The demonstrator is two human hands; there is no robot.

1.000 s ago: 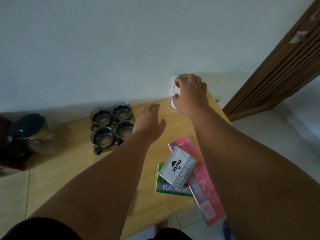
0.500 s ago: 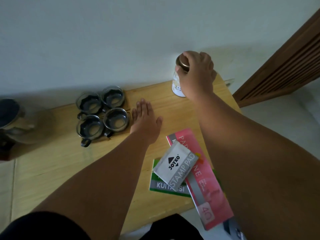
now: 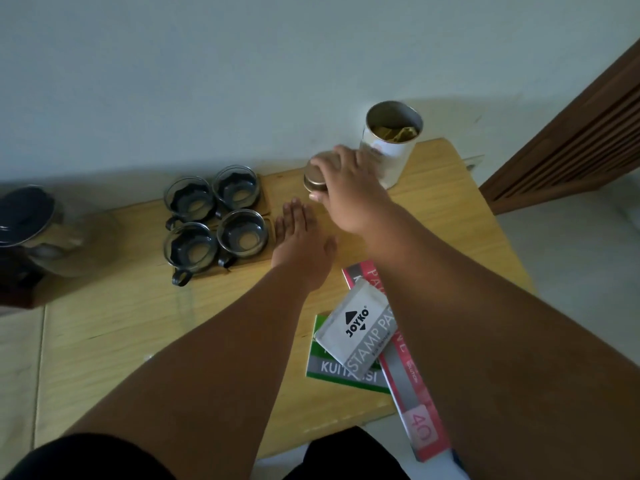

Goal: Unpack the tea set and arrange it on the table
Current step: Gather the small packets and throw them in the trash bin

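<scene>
**Right hand grips the tin's lid; left hand lies flat**

Fingers and thumb of the right hand [image 3: 346, 188] are curled round the gold lid [image 3: 317, 174] from above. They hold it just left of the open tin [image 3: 391, 150] and just past the fingertips of the left hand [image 3: 301, 247]. That hand lies flat and straight-fingered on the table [image 3: 450, 220], holding nothing. Whether the lid touches the wood I cannot tell.

To do this step well, I judge the lid should go down flat on the bare wood between the cups and the tin. It should be let go only once it sits level, so it cannot roll. The right forearm should stay clear of the tin, which is tall and open and looks easy to tip.

Nearest, by the front edge, a white stamp pad box [image 3: 358, 330] lies closed on a green booklet [image 3: 346, 374] and a pink packet [image 3: 420, 431]. The packet overhangs the edge.

Farther in, four glass cups [image 3: 242, 233] in dark holders stand upright in a tight square on wooden coasters [image 3: 263, 188], just left of the left hand. They look empty.

At the left edge is a glass teapot [image 3: 31, 230] with its dark cover on. It is too blurred to tell what is inside.

Farthest, against the wall [image 3: 242, 81], the tin stands upright with gold-green sachets [image 3: 394, 131] showing inside.
</scene>
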